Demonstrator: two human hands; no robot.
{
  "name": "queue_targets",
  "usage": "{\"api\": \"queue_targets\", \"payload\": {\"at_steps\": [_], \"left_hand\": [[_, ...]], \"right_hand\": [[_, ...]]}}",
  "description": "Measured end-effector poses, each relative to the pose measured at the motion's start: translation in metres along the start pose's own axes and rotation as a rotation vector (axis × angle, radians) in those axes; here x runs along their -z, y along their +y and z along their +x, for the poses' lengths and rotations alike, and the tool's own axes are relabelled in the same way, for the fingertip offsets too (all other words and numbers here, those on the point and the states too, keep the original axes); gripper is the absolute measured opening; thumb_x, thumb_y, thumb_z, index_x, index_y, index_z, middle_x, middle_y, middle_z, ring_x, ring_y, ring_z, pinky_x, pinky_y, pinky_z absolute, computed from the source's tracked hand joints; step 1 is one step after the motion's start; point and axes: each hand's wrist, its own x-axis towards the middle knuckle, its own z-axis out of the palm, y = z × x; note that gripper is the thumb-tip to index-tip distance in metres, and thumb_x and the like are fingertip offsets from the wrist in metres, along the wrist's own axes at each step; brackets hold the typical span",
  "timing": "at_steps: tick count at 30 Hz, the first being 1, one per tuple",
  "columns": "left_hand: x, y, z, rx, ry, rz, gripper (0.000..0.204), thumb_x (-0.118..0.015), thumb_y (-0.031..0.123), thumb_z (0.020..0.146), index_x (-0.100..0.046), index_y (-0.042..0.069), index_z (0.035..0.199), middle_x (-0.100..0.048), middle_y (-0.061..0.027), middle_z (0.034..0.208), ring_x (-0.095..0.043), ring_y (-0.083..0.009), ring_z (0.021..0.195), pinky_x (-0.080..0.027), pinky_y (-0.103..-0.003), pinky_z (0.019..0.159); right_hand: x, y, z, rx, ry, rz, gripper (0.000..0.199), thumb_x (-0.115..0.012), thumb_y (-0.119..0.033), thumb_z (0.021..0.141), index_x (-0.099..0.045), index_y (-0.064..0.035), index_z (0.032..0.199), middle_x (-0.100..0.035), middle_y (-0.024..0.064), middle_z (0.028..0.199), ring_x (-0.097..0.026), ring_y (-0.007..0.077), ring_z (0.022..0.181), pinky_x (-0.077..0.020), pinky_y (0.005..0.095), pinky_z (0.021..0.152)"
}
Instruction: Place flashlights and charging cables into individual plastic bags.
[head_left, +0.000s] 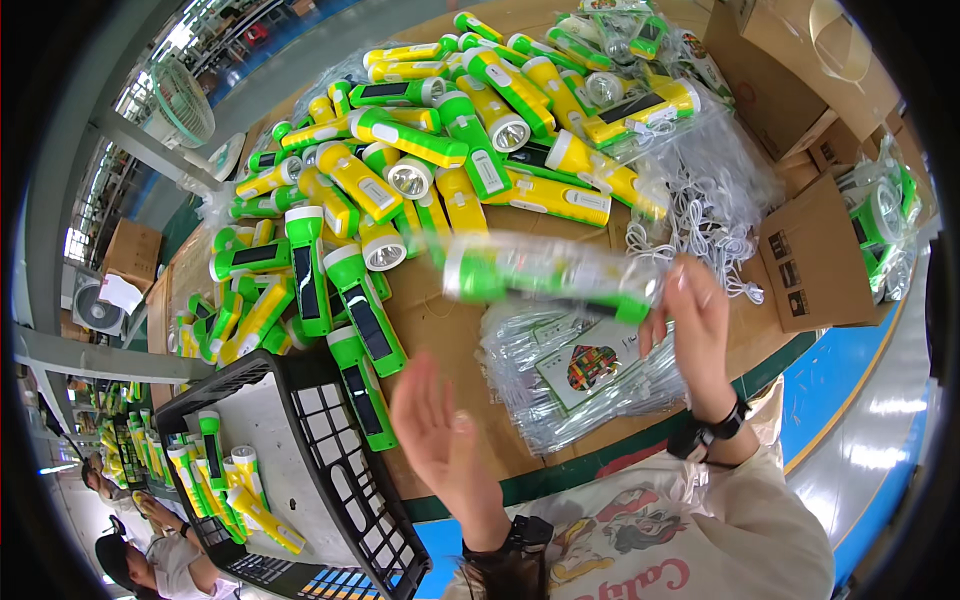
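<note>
Holding blurred flashlight (545, 284), right hand (697, 325), bag (622, 267) outline indistinct

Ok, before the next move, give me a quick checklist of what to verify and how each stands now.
1. Grip on the held flashlight: ok; the right hand holds it, wrapped in clear plastic, at its right end.
2. Left hand free: ok; open, holding nothing.
3. Held flashlight fully covered by plastic: cannot tell; blurred.
4. Stack of clear bags near the hands: ok; on the table between them.
5. White cables separated: not ok; heaped together beyond the right hand.
6. Flashlight pile in order: not ok; heaped at odd angles.
</note>
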Motion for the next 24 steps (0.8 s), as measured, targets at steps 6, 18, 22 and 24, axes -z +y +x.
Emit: {"api": "queue_targets", "payload": {"at_steps": [6,18,22,24], "left_hand": [[-0.022,-0.023,-0.023,-0.108,-0.893,0.587,0.062,-0.072,0.005,0.083,-0.047,0.004,0.141,-0.049,-0.0164,0.144,-0.046,-0.0300,0.135,-0.033,-0.050,0.113],[-0.030,-0.045,-0.022,-0.253,-0.962,0.711,0.054,-0.071,0.014,0.084,-0.053,0.007,0.134,-0.050,-0.0087,0.146,-0.044,-0.0296,0.137,-0.023,-0.053,0.118],[-0.032,-0.045,-0.014,-0.247,-0.956,0.725,0.048,-0.070,0.011,0.085,-0.057,0.009,0.130,-0.053,-0.0078,0.143,-0.047,-0.0298,0.135,-0.023,-0.054,0.117],[-0.036,-0.042,-0.015,-0.260,-0.956,0.730,0.047,-0.070,0.011,0.085,-0.057,0.008,0.130,-0.053,-0.0080,0.143,-0.047,-0.0297,0.135,-0.023,-0.054,0.117]], "right_hand": [[0.016,-0.009,0.114,0.165,0.152,-0.041,0.026,-0.046,-0.027,0.106,-0.053,-0.0022,0.106,-0.064,0.0111,0.090,-0.066,0.0196,0.087,-0.0527,0.0302,0.077],[0.065,-0.003,-0.014,0.339,-0.638,-0.929,0.030,-0.074,-0.005,0.079,-0.065,-0.0005,0.107,-0.059,0.0139,0.136,-0.057,0.0326,0.124,-0.0458,0.0450,0.103],[0.079,0.003,-0.007,0.462,-0.688,-1.012,0.031,-0.072,-0.010,0.078,-0.063,-0.0001,0.106,-0.057,0.0145,0.138,-0.056,0.0329,0.125,-0.0469,0.0450,0.103],[0.082,0.005,-0.004,0.518,-0.722,-1.056,0.032,-0.071,-0.011,0.078,-0.063,0.0001,0.107,-0.057,0.0153,0.139,-0.056,0.0333,0.125,-0.0484,0.0442,0.101]]}}
